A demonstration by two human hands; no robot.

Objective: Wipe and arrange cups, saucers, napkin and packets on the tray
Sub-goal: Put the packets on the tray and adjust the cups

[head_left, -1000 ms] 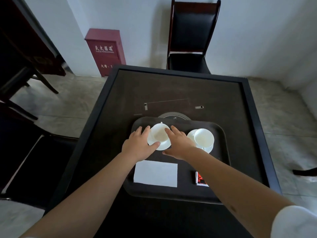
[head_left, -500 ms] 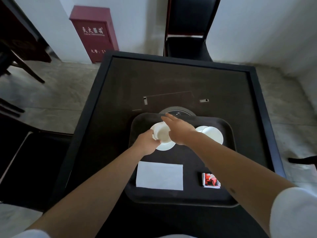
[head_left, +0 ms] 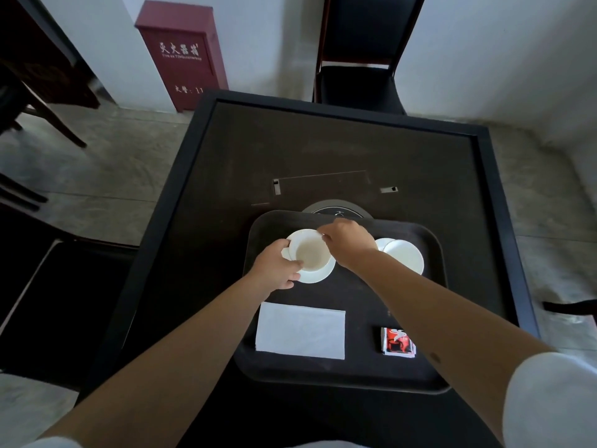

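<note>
A dark tray (head_left: 349,376) lies on the black table. At its far left a white cup (head_left: 310,252) sits tilted over a white saucer (head_left: 318,274). My left hand (head_left: 274,265) grips the cup's left rim, and my right hand (head_left: 347,242) pinches its far right rim. A second white cup on its saucer (head_left: 403,255) stands at the tray's far right, partly behind my right wrist. A folded white napkin (head_left: 300,331) lies flat at the near left, and red-and-white packets (head_left: 397,341) lie at the near right beside my forearm.
A round inset plate (head_left: 336,209) in the table (head_left: 323,150) shows just beyond the tray. A black chair (head_left: 358,53) stands at the table's far side, a red cabinet (head_left: 182,53) against the wall to the left, and a dark seat (head_left: 64,302) to my left.
Both hands went from resting around the left cup to gripping it at its rim, and the cup now tilts toward me. The camera has moved closer and lower.
</note>
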